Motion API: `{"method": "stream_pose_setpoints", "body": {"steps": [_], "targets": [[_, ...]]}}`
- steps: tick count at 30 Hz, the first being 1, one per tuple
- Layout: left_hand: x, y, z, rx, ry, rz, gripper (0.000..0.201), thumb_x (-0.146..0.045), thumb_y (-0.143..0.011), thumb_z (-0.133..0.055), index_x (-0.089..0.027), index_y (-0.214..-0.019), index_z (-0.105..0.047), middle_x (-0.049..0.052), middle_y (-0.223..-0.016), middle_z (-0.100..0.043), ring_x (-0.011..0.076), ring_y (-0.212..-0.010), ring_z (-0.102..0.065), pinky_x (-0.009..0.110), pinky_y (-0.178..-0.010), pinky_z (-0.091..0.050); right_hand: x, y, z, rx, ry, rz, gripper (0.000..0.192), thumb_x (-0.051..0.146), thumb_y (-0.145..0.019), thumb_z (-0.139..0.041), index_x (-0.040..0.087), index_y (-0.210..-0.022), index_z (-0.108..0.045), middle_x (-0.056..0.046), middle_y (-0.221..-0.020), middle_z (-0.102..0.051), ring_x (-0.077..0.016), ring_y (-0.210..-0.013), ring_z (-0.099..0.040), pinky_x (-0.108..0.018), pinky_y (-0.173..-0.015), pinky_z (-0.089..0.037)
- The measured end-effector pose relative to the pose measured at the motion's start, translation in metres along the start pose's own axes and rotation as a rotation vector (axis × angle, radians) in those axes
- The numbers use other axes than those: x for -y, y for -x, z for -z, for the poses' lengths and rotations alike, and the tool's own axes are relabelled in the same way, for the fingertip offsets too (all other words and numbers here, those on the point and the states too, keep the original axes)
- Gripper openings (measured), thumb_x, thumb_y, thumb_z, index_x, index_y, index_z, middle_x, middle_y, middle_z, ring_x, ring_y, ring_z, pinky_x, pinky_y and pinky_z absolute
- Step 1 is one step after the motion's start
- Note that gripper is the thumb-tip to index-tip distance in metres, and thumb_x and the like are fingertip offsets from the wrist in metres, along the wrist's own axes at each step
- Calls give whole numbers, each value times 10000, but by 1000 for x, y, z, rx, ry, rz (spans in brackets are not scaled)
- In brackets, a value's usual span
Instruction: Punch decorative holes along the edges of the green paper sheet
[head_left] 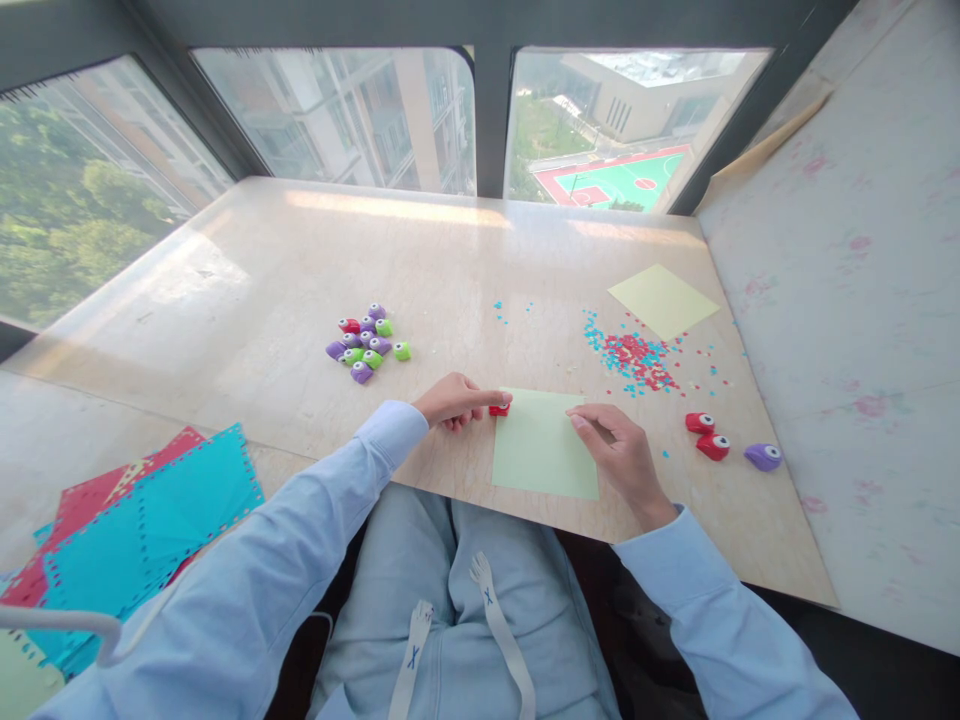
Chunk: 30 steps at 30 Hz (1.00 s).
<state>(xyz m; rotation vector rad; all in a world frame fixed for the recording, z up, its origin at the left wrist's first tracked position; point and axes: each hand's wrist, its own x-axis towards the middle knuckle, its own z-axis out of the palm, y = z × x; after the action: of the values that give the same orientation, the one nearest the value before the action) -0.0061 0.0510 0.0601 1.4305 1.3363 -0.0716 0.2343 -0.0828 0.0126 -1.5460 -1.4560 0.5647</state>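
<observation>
Pale green sheet (546,450) and red punch (497,411)

Table (435,255): pale, wood-grained.
Pale green sheet: flat, near the table's front edge.
Right hand (621,455): fingertips pinching the sheet near its far right corner.
Left hand (454,402): one digit over the red punch; cannot tell whether gripping.
Red punch: at the sheet's far left corner.
Paper dots (636,360): red, blue, scattered.

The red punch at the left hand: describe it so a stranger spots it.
On the pale table, find the light green sheet at the near edge. The left hand rests a finger on the red punch at the sheet's top-left corner, the only punch being touched.
</observation>
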Motion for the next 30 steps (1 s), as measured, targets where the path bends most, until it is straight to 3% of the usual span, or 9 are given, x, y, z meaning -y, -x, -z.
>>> {"method": "stream_pose_setpoints", "body": {"steps": [9,17,23,30], "targets": [[-4,-1,2,14,-16,50,684,-822,-683,-585,-144,-592,-596,28,-468,-524,125,-406,-509,245,-425,-422,-1,0,-1,-1,-2,0,176,373,-910,-603,229,-915,-705,-60,-969,-723,-227,-932,-667,-392,-849,-522],[-4,-1,-1,23,-42,21,594,-731,-664,-689,-142,-610,-632,7,-457,-500,122,-422,-508,233,-420,-400,-1,-1,-1,-3,-7,2,181,381,-910,-601,234,-913,-707,-59,-971,-724,-230,-939,-667,-398,-858,-523],[-4,0,-3,7,-57,0,573,-714,-659,-703,-146,-735,-738,-5,-476,-496,111,-415,-482,232,-404,-375,-2,0,-1,-6,-1,11,175,375,-909,-603,233,-911,-705,-59,-967,-725,-230,-937,-665,-401,-863,-519],[-1,-3,-4,6,-58,-21,593,-714,-658,-704,-137,-783,-758,-8,-469,-487,112,-408,-477,233,-395,-367,-1,0,0,-4,2,10,171,370,-911,-603,232,-909,-704,-56,-959,-724,-225,-928,-663,-395,-857,-516]]}}
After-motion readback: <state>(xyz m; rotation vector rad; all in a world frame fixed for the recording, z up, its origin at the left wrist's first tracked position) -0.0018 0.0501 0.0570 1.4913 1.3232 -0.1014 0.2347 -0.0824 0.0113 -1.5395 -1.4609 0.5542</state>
